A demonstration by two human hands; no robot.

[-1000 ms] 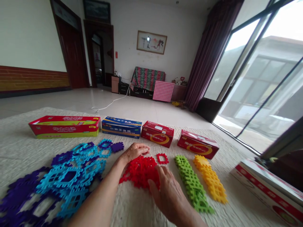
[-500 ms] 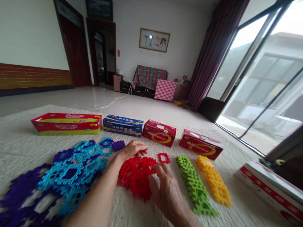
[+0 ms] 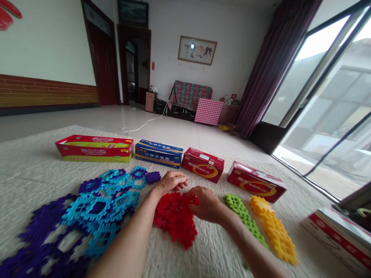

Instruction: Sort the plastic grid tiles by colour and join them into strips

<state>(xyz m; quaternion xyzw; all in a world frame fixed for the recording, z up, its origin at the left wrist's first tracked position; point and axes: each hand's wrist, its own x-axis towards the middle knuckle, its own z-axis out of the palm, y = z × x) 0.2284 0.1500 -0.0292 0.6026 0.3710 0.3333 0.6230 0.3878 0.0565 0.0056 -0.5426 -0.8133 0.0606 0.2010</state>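
Red plastic blocks [image 3: 175, 222] | right grip [image 3: 206, 204] on top edge | left grip [image 3: 171, 182] curled just beside | both holds unclear

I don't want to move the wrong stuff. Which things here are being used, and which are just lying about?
Being used: left hand, right hand, red plastic interlocking tiles.
Just lying about: blue tiles, purple tiles, green tiles, yellow tiles, cardboard boxes, checked cloth.

Here's the cream woven rug [image 3: 185, 258], carrying a row of four cardboard boxes [image 3: 159, 153], then purple plastic tiles [image 3: 43, 224], blue plastic tiles [image 3: 97, 210], red plastic tiles [image 3: 175, 220], green plastic tiles [image 3: 243, 216] and yellow plastic tiles [image 3: 272, 229]
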